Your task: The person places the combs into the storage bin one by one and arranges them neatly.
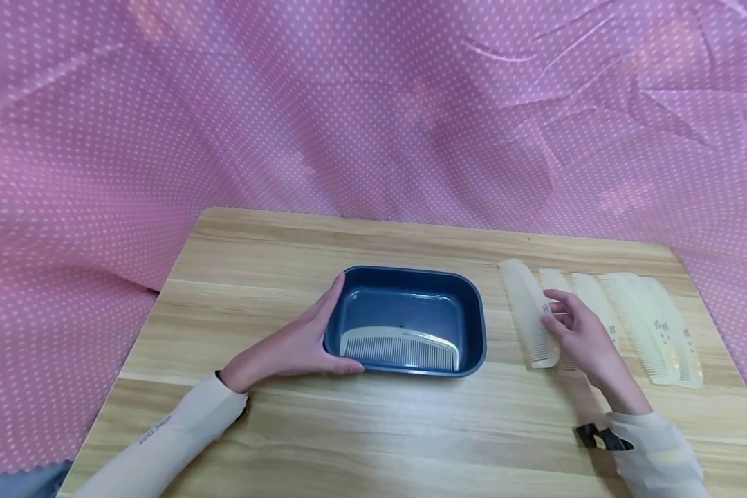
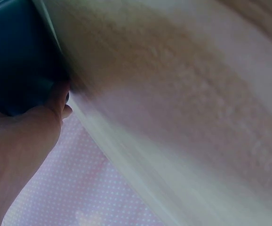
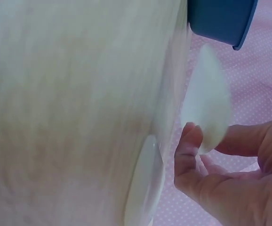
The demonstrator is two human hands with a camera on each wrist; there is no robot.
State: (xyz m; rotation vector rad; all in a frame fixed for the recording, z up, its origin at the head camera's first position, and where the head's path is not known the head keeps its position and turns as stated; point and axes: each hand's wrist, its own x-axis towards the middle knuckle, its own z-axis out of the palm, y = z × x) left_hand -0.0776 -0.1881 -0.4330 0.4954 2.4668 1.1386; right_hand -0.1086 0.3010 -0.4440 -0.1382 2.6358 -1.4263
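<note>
A dark blue rectangular box stands on the table, and a pale comb lies inside along its near wall. My left hand grips the box's left end, the thumb along the near rim. The left wrist view shows that hand against the box's outer wall. To the right of the box, my right hand pinches another pale comb by its right edge. In the right wrist view this comb is raised off the table, between thumb and fingers.
More pale combs lie side by side at the table's right, some overlapping, partly behind my right hand. The wood-grain table reaches back to a pink dotted cloth.
</note>
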